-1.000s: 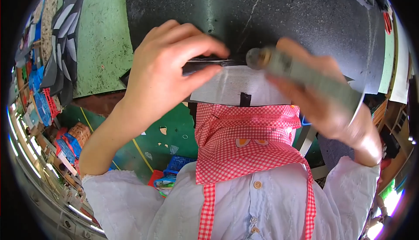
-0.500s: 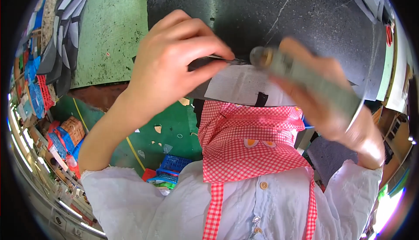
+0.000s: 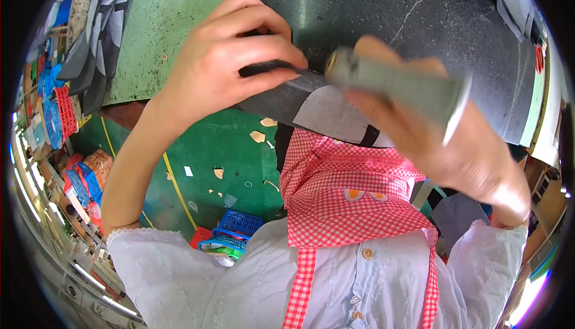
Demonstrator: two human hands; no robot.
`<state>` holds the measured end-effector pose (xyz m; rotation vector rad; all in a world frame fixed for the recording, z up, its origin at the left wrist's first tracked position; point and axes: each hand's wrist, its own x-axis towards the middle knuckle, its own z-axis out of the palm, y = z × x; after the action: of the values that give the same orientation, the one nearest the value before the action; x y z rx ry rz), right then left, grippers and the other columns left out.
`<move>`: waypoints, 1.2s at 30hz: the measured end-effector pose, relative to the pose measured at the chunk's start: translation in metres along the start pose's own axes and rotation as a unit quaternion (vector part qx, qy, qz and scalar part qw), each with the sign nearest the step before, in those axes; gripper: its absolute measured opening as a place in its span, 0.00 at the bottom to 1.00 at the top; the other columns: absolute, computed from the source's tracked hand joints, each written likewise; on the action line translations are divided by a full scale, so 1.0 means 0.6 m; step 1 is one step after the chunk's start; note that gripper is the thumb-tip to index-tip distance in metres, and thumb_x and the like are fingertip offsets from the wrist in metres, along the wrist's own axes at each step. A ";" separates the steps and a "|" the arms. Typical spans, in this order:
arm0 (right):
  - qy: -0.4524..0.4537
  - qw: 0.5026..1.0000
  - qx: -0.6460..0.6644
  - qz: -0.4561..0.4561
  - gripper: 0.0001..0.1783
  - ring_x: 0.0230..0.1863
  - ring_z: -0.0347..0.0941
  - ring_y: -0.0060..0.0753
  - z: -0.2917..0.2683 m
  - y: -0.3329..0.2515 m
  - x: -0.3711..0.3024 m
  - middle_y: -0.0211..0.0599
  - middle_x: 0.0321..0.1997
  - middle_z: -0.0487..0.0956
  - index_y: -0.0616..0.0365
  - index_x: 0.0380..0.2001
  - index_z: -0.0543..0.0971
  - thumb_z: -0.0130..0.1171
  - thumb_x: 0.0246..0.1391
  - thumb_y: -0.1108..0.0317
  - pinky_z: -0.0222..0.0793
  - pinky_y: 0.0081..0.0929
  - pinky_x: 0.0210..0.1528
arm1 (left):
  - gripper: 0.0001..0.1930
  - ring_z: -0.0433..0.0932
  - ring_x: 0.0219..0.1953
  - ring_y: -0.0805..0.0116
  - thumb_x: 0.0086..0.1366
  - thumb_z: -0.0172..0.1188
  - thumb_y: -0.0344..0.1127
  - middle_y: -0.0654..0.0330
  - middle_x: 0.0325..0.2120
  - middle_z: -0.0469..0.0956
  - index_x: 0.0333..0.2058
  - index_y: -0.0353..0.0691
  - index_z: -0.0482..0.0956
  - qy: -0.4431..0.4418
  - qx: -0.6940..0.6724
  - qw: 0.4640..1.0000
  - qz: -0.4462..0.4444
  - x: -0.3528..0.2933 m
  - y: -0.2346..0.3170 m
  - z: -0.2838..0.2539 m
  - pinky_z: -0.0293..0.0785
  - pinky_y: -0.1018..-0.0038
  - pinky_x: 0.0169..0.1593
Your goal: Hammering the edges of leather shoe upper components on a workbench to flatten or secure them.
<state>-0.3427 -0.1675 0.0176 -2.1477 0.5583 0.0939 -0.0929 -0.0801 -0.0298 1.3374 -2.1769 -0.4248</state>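
My left hand (image 3: 224, 59) is closed, thumb and fingertips pinching the edge of a dark flexible piece (image 3: 281, 102) at the near side of the worktop. A light grey panel (image 3: 332, 113) with a black tab (image 3: 370, 135) belongs to or lies against that piece; I cannot tell which. Blurred by motion, my right hand (image 3: 413, 113) grips a grey-green tapered tool (image 3: 398, 80) with a pale flared end. The tool's other, rounded end, with a brass-coloured spot, is just right of my left fingertips. Its exact kind is not clear.
A black worktop sheet (image 3: 371, 5) adjoins a green board (image 3: 162, 23). Dark and grey cut pieces (image 3: 99, 29) are heaped at the left, with more grey pieces (image 3: 515, 5) at the far right. Below are a green floor (image 3: 197, 137) with scraps and a blue basket (image 3: 239, 224).
Both hands have shifted slightly left and away from me, with the tool moving along. More of the dark piece shows beside the light panel, and the view has shifted a little.
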 end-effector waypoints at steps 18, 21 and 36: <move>0.021 0.983 0.000 0.181 0.18 0.37 0.78 0.30 -0.081 0.047 -0.126 0.42 0.37 0.81 0.67 0.57 0.76 0.58 0.67 0.73 0.73 0.26 0.44 | 0.13 0.77 0.32 0.64 0.47 0.73 0.27 0.63 0.26 0.78 0.35 0.43 0.84 0.032 -0.037 0.996 -0.073 0.105 0.080 0.121 0.74 0.68 0.34; 0.166 0.982 -0.058 -0.067 0.18 0.33 0.77 0.30 -0.065 0.092 -0.114 0.43 0.32 0.79 0.66 0.57 0.77 0.60 0.66 0.72 0.71 0.27 0.38 | 0.12 0.75 0.33 0.62 0.44 0.75 0.27 0.63 0.29 0.78 0.30 0.44 0.87 0.083 0.025 0.996 0.027 0.087 0.070 0.126 0.74 0.67 0.38; 0.087 0.979 -0.168 -0.080 0.18 0.38 0.82 0.35 -0.074 0.063 -0.065 0.54 0.46 0.83 0.68 0.56 0.75 0.59 0.65 0.75 0.76 0.31 0.40 | 0.13 0.75 0.42 0.58 0.41 0.75 0.30 0.64 0.34 0.79 0.28 0.44 0.85 0.040 0.025 0.999 0.004 0.065 0.047 0.091 0.71 0.64 0.46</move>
<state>-0.3998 -0.2078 0.0261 -2.5399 0.4940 -0.0965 -0.1598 -0.1027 -0.0473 1.3496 -2.1393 -0.3111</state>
